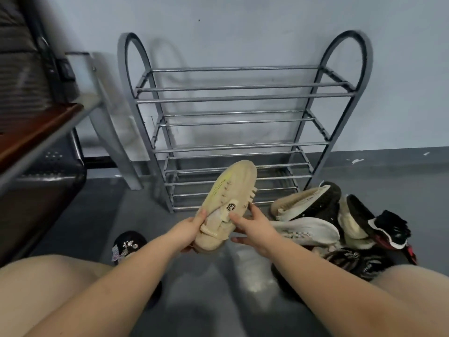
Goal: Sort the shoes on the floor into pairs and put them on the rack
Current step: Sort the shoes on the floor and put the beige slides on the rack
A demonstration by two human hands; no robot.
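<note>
Head view | left hand [192,229] and right hand [252,227] both gripped a beige knit sneaker [228,203], held above the floor [199,300] | metal shoe rack [233,100] behind | shoe pile [340,222] at right

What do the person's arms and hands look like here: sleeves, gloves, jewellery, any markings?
Both arms are bare from the bottom edge of the frame to the fingertips; no sleeves or cuffs are in view. The left hand and right hand wear no gloves. No watch, bracelet or ring shows on either. No tattoos, tape or other markings are visible. Fingernails look short and unpainted, though the picture is too soft to be sure.
</note>
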